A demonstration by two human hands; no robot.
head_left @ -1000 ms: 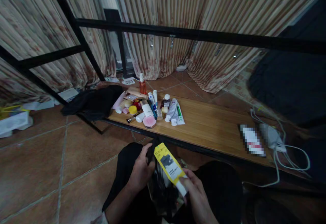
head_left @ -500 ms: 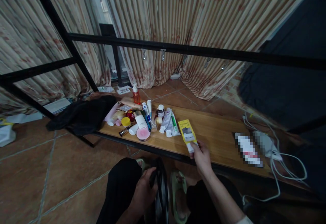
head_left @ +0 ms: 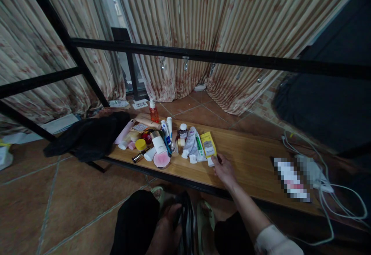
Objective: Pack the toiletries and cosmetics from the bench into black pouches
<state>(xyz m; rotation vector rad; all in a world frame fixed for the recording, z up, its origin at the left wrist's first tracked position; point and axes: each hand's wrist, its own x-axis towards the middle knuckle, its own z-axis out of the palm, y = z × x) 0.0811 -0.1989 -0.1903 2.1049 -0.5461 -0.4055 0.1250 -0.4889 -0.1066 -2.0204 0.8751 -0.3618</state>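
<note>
My right hand (head_left: pixel 224 169) grips the white capped end of a yellow tube (head_left: pixel 208 145) at the wooden bench top (head_left: pixel 246 158). The tube lies beside a white tube with a green stripe (head_left: pixel 199 147). Between my knees, my left hand (head_left: pixel 168 224) is closed around the edge of a black bag (head_left: pixel 186 218). To the left of the tubes are a dark bottle with a white cap (head_left: pixel 183 131), a white bottle (head_left: pixel 158 143), a pink round compact (head_left: pixel 161 160), a yellow jar (head_left: pixel 140 144) and an orange pump bottle (head_left: pixel 154 112).
Black cloth (head_left: pixel 89 137) hangs over the bench's left end. White cables (head_left: pixel 324 170) and a blurred-out item (head_left: pixel 291 179) lie at the right. A black metal bar (head_left: pixel 203 54) runs across in front of the curtains (head_left: pixel 179 15).
My right hand has moved left with the yellow tube, bringing it down next to the green-striped tube. My left hand stays at the black bag, slightly lower in view.
</note>
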